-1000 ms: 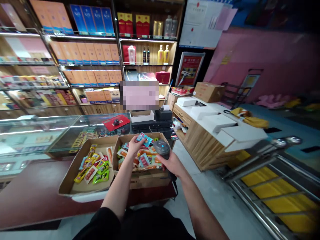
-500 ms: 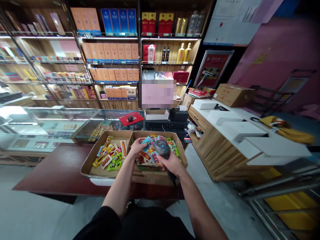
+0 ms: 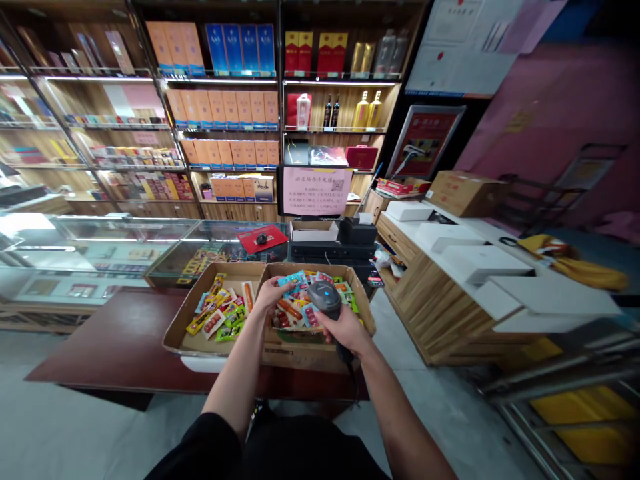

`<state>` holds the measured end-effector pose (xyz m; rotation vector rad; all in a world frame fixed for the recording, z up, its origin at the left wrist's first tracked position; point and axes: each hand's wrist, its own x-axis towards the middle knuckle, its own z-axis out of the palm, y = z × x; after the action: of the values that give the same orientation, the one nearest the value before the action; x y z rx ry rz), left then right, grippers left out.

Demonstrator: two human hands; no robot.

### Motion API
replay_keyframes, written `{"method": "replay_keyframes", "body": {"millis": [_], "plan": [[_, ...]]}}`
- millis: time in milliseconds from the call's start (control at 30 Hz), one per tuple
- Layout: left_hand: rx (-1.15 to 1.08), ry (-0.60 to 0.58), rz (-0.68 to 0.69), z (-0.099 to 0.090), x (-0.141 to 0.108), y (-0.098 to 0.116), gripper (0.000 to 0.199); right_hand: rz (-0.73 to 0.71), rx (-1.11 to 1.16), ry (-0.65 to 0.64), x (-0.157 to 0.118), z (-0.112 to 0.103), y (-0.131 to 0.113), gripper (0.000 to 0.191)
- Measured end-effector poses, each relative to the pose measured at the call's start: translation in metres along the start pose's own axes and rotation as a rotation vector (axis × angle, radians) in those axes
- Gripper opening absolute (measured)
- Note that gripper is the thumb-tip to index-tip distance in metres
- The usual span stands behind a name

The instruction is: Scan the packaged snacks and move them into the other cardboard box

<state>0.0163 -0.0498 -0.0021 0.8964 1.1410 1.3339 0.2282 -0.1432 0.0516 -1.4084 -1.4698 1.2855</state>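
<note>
A dark handheld barcode scanner point(image 3: 326, 297) is in my right hand point(image 3: 347, 328), its head tilted toward the middle of the right cardboard box point(image 3: 367, 313). My left hand point(image 3: 271, 295) pinches a blue snack packet point(image 3: 295, 283) over that same box, just left of the scanner. Beneath both hands lies a mix of snack packets, among them sausage packs point(image 3: 290, 309) and green ones. The left cardboard box point(image 3: 175, 337) adjoins it and holds yellow, green and clear sausage packets point(image 3: 214, 321).
Both boxes stand on a dark red table point(image 3: 110, 340). Behind it are a glass display counter point(image 3: 175, 243), a red mat point(image 3: 270, 237) with a mouse, and a monitor point(image 3: 316, 192) covered by a pink sign. A wooden cabinet point(image 3: 440, 313) with white boxes stands at the right.
My left hand has shifted very slightly left with the blue packet. The scanner stays nearly in place in my right hand.
</note>
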Motion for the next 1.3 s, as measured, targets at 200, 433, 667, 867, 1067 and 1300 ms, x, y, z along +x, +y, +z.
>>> {"method": "replay_keyframes", "body": {"millis": [200,433,667,867,1067,1300], "plan": [[-0.04,-0.066,-0.024,0.008,-0.005,0.009,0.045,0.002,0.007,0.001,-0.003,-0.003,-0.003,0.027],[-0.017,-0.064,-0.029,0.014,-0.005,0.013,0.043,-0.016,-0.002,0.002,-0.004,-0.008,-0.002,0.026],[-0.049,-0.02,-0.003,0.001,-0.003,0.012,0.049,-0.014,-0.036,0.021,0.001,-0.009,0.004,0.028],[-0.096,0.321,0.141,-0.064,-0.007,0.031,0.054,-0.05,-0.03,-0.002,0.014,-0.003,-0.002,0.03],[-0.074,0.51,0.188,-0.115,-0.034,0.049,0.055,-0.099,0.023,-0.14,0.029,0.017,-0.003,0.032],[-0.038,0.436,0.177,-0.095,-0.041,0.041,0.054,-0.094,0.029,-0.126,0.022,0.014,-0.006,0.031]]}}
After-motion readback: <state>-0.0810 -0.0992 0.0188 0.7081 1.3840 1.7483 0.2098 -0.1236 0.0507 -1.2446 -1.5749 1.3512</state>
